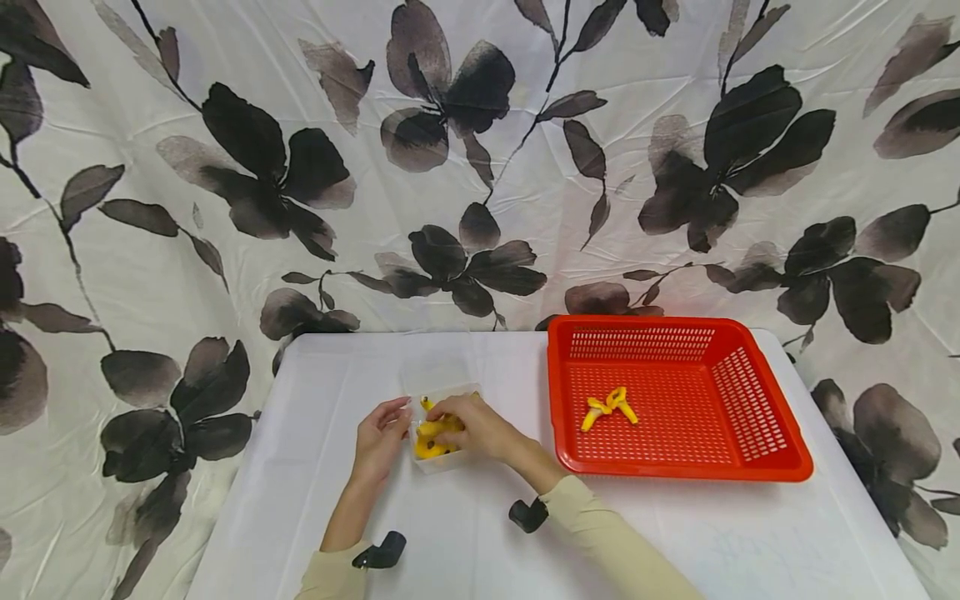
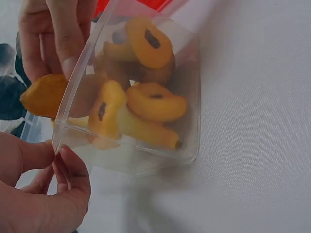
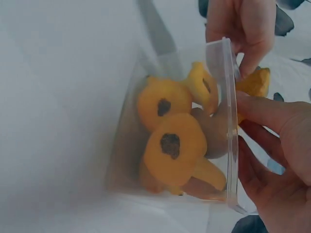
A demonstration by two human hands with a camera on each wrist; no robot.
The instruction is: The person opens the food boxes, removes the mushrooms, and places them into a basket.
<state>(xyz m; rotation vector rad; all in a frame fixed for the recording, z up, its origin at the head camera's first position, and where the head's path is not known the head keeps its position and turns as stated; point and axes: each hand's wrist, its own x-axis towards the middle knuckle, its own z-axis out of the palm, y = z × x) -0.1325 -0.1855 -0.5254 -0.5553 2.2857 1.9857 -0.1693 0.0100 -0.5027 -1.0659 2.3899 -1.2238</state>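
Observation:
A clear plastic box [image 1: 442, 461] stands on the table, its lid side toward the back. Inside lie several yellow-orange, mushroom-shaped pieces [image 3: 176, 145] with stalks and dark brown patches. My left hand [image 1: 377, 442] pinches the box's left rim between thumb and fingers, as the left wrist view shows close up. My right hand [image 1: 480, 427] reaches over the opposite side into the box. Its thumb and fingers hold one yellow piece [image 2: 46, 95] that sticks up past the rim; the fingertips deeper in the box are partly hidden.
A red perforated basket [image 1: 772, 417] stands right of the box, with yellow stalked pieces [image 1: 611, 407] lying in its left part. A white cloth [image 1: 450, 542] covers the table. Behind hangs a floral curtain [image 1: 465, 192]. Each wrist carries a small black camera [image 1: 528, 515].

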